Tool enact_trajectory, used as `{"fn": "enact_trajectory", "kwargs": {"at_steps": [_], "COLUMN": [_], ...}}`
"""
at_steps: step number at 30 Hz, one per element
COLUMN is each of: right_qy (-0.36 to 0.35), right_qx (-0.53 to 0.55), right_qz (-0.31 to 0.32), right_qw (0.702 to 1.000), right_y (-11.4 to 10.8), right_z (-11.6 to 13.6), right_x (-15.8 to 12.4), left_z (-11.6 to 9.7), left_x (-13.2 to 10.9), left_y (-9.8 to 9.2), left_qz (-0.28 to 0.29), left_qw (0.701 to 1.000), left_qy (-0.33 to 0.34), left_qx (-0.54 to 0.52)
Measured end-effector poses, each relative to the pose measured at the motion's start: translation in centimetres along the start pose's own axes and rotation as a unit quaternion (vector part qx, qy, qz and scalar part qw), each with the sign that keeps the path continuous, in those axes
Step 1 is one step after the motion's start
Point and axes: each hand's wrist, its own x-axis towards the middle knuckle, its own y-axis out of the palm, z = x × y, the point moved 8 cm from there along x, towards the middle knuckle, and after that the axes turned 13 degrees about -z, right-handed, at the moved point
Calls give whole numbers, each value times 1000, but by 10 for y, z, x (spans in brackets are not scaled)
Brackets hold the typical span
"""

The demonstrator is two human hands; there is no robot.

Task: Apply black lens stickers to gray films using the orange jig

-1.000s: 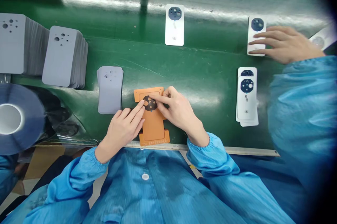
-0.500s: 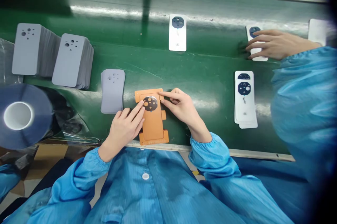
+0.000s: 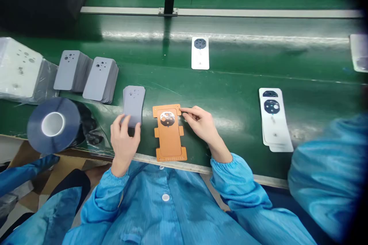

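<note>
the orange jig (image 3: 169,139) lies at the near edge of the green table (image 3: 235,80), a round disc (image 3: 167,118) on its upper part. right hand (image 3: 202,124) pinches its upper right corner; left hand (image 3: 124,139), just left of it, grips the grey cards (image 3: 133,101).

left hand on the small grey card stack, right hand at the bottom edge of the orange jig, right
Not the bottom edge: the head view shows the right hand at the top right corner of the orange jig. The left hand is on the grey card stack.
</note>
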Motion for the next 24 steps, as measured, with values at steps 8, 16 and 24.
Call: {"fn": "enact_trajectory", "kwargs": {"at_steps": [8, 16, 24], "right_qy": [5, 59, 63], "right_qx": [-7, 72, 295], "right_qz": [-3, -8, 113], "right_qw": [1000, 996, 947], "right_y": [2, 2, 22], "right_z": [-6, 2, 61], "right_x": [-1, 0, -10], "left_z": [52, 32, -51], "left_x": [12, 2, -65], "left_y": [-2, -14, 15], "left_qz": [30, 18, 235], "left_qw": [985, 865, 790], "left_qy": [-172, -370, -366], "left_qx": [13, -339, -431]}}
